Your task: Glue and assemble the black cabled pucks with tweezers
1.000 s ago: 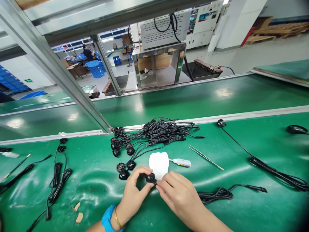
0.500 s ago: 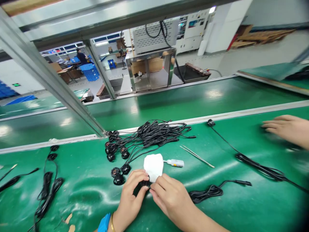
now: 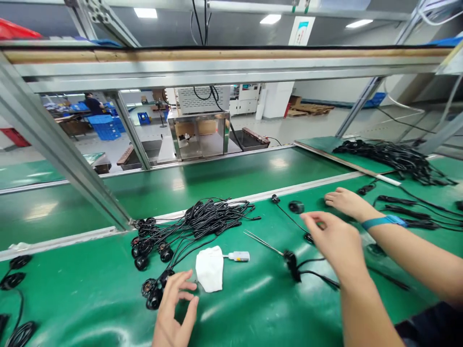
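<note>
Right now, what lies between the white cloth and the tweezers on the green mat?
In the head view, a small white bottle lies between the white cloth and the tweezers, its tip toward the cloth.

Green-matted table (image 3: 90, 289), second green belt (image 3: 231, 176) behind it. Aluminium frame beam (image 3: 217, 72) across 12 o'clock. Ceiling light panels (image 3: 145, 12) on. Grey floor (image 3: 325, 125); blue crates (image 3: 103, 126) at 10, probably pallets (image 3: 311, 108) at 1.
</note>
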`<state>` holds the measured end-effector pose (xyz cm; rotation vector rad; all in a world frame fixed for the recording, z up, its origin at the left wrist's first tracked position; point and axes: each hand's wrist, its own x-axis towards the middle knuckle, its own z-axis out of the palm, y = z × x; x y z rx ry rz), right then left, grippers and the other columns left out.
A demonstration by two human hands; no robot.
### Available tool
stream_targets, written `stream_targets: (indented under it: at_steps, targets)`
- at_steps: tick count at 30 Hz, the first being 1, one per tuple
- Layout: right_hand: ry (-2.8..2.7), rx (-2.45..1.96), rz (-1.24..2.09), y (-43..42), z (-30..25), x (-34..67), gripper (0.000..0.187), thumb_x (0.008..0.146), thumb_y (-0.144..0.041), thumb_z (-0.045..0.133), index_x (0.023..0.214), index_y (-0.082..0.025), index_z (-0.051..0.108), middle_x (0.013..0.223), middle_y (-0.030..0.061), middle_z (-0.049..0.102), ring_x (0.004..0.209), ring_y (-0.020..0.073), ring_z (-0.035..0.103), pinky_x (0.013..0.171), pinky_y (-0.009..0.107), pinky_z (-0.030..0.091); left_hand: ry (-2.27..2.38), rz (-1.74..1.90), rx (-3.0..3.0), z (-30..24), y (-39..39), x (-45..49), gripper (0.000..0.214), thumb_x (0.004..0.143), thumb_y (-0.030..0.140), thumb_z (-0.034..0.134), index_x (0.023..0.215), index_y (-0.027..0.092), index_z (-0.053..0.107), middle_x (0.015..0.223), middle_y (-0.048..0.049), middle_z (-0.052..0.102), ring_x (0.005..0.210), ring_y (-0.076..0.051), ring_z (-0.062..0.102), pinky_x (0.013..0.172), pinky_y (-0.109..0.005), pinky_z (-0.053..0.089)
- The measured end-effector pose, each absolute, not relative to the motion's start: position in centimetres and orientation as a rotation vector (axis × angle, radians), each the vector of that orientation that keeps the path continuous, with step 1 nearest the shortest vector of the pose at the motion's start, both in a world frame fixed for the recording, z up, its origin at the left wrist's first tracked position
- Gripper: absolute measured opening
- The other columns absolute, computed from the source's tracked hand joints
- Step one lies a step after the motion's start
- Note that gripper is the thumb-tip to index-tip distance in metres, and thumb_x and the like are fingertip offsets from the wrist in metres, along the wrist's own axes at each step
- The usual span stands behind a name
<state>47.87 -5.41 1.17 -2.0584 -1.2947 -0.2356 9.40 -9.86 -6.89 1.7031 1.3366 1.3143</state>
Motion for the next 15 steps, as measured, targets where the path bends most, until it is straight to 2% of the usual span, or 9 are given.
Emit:
stream_targets:
  at_steps: [2,5,8,11,13,15]
  targets:
    - [-1.242,-2.173,-0.303,-3.6,1.3,51.9,0.041,0.088,-0.051,0.053,0.085,-0.016,0.076,0.072,0.0125,0.07,0.052,0.0193,0.055,0.054,0.032,0.033,1.335,1.287,1.718,-6.6,-9.9,9.1,0.028,0.095,0.034,0.055,0.121,0.026,0.063,0.119,-0.0096,0.057,0.087,-0.021,0.069,0.071,-0.033,0.06]
    - [-1.303,-2.25,-0.29,-0.8,1.0,55.9,0.048,0.087,-0.057,0.054,0.079,-0.016,0.079,0.061,0.0118,0.066,0.04,0.0132,0.044,0.051,0.033,0.028,1.342,1.243,1.777,-5.9,-9.6,8.4,0.026,0.095,0.03,0.054,0.119,0.025,0.062,0.119,-0.0103,0.057,0.088,-0.021,0.069,0.074,-0.034,0.061]
    - [-1.402,-2.228,-0.301,1.5,0.4,57.4,0.06,0.09,-0.06,0.048,0.063,-0.015,0.077,0.045,0.0094,0.055,0.033,0.0103,0.035,0.051,0.037,0.026,1.479,1.273,1.811,-5.1,-8.4,6.9,0.025,0.096,0.028,0.05,0.119,0.022,0.059,0.117,-0.0112,0.057,0.093,-0.022,0.068,0.078,-0.037,0.059]
    - [-1.499,-2.114,-0.401,2.7,-0.4,56.5,0.062,0.092,-0.056,0.046,0.05,-0.016,0.07,0.043,0.0128,0.051,0.034,0.0167,0.042,0.051,0.041,0.028,1.748,1.254,1.802,-4.1,-6.7,4.3,0.021,0.095,0.029,0.046,0.11,0.02,0.058,0.112,-0.0117,0.059,0.097,-0.025,0.065,0.085,-0.042,0.055]
    - [-1.579,-1.983,-0.482,2.9,-1.1,54.4,0.056,0.092,-0.05,0.045,0.06,-0.014,0.074,0.054,0.0207,0.058,0.044,0.0249,0.052,0.052,0.043,0.031,1.859,1.178,1.796,-3.6,-5.9,2.2,0.016,0.094,0.029,0.048,0.1,0.021,0.059,0.103,-0.0097,0.061,0.095,-0.026,0.062,0.087,-0.044,0.052]
    - [-1.742,-1.798,-0.51,2.7,-1.8,51.0,0.045,0.094,-0.042,0.046,0.079,-0.012,0.076,0.075,0.0252,0.067,0.062,0.0307,0.062,0.057,0.045,0.039,1.886,1.06,1.804,-3.2,-5.6,0.5,0.012,0.091,0.031,0.054,0.093,0.022,0.061,0.094,-0.0065,0.063,0.09,-0.025,0.062,0.084,-0.042,0.051]
